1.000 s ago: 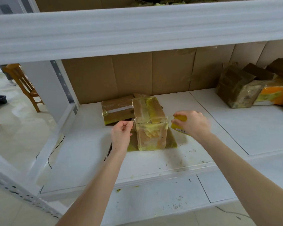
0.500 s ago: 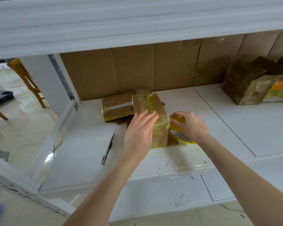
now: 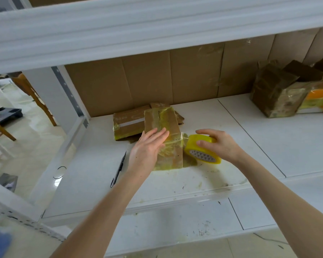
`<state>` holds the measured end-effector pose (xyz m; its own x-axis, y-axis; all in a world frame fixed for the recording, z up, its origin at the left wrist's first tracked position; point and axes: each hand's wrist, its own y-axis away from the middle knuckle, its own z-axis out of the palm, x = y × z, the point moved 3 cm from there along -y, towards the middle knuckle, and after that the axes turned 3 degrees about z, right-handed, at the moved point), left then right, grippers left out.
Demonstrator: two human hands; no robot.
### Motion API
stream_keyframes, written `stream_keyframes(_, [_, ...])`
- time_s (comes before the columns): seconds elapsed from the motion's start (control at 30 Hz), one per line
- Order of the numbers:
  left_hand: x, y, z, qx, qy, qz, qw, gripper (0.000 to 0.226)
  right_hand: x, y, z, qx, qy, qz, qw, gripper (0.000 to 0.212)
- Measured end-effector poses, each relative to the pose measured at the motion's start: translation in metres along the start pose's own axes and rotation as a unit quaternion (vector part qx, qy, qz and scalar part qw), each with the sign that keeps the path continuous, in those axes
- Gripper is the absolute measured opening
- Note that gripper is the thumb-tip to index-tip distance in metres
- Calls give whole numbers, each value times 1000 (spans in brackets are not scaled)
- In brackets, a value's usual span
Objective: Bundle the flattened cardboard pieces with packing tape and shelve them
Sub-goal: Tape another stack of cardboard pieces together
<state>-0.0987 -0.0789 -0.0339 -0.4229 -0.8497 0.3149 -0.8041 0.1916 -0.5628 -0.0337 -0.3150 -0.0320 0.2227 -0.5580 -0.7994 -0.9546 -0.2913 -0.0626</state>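
Cardboard bundle [image 3: 163, 125], wrapped in yellowish tape, sits on the white shelf [image 3: 268, 146] left of centre. Left hand [image 3: 147, 148] lies flat on its top front edge, fingers straight and together, pressing down. Right hand [image 3: 218, 144] curls over the yellow tape roll [image 3: 201, 151] and grips it just right of the bundle; a tape strip runs from roll to bundle. Second taped bundle [image 3: 127, 125] behind-left, touching the first. Dark pen-like tool [image 3: 118, 168] on the shelf beside the left wrist. Taped boxes [image 3: 276, 94] far right, well apart. Upper beam [image 3: 138, 34] blocks the top of view; brown panel [image 3: 147, 81] lines the back
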Motion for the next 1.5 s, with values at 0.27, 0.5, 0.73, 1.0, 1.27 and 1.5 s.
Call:
stream_keyframes(0.27, [-23, -2, -1, -22, 4, 40, 999, 63, -7, -3, -16, 29, 230, 14, 973, 36])
stream_keyframes(0.5, [-15, -4, -9, -26, 20, 38, 999, 53, 2, -1, -4, 27, 201, 33, 979, 29])
stream_keyframes(0.73, [-5, 12, -17, 18, 79, -82, 993, 53, -1, 0, 6, 56, 212, 53, 974, 8])
stream_keyframes(1.0, [-82, 82, -29, -98, -187, -376, 902, 50, -8, -1, 13, 77, 213, 41, 973, 9])
stream_keyframes(1.27, [-69, 87, -37, 5, -120, -410, 904, 12, -9, -3, 12, 94, 168, 59, 980, 14])
stream_keyframes(1.5, [56, 50, -44, 75, 85, -197, 974, 24, -5, -6, 9, 104, 155, 71, 980, 16])
